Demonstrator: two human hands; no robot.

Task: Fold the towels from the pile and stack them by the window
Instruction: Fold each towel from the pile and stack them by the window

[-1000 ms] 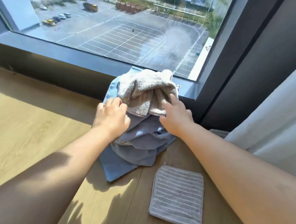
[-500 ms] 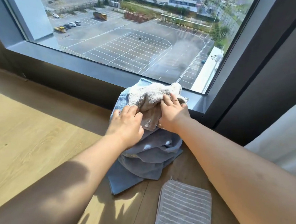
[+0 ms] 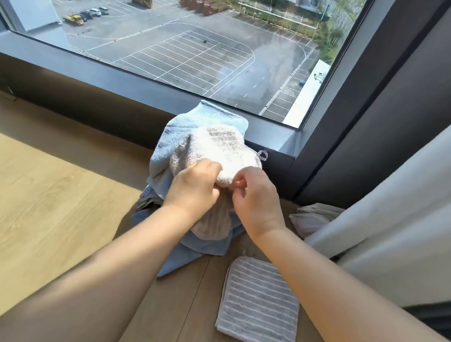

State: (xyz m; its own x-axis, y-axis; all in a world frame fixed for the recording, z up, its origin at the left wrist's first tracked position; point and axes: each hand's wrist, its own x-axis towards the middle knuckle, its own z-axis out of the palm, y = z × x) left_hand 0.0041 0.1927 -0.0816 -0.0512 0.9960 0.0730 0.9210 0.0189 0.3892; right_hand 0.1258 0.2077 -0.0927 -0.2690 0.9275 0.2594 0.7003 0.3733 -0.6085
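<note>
A crumpled pile of blue towels (image 3: 177, 144) leans against the dark window sill on the wooden surface. On top of it lies a pale beige striped towel (image 3: 221, 145). My left hand (image 3: 194, 187) grips the near edge of this beige towel with curled fingers. Close beside it, my right hand (image 3: 254, 198) pinches the same edge. A folded grey striped towel (image 3: 259, 303) lies flat on the wood to the right, nearer me than the pile, under my right forearm.
The dark window sill (image 3: 90, 75) runs along the back, with glass above it. A white curtain (image 3: 408, 202) hangs at the right, with a bunched pale cloth (image 3: 310, 217) at its foot. Sunlit wooden surface (image 3: 36, 207) stretches to the left.
Both hands have come together at the near edge of the beige towel and closed on it. The towel has been pulled and spread over the top of the pile.
</note>
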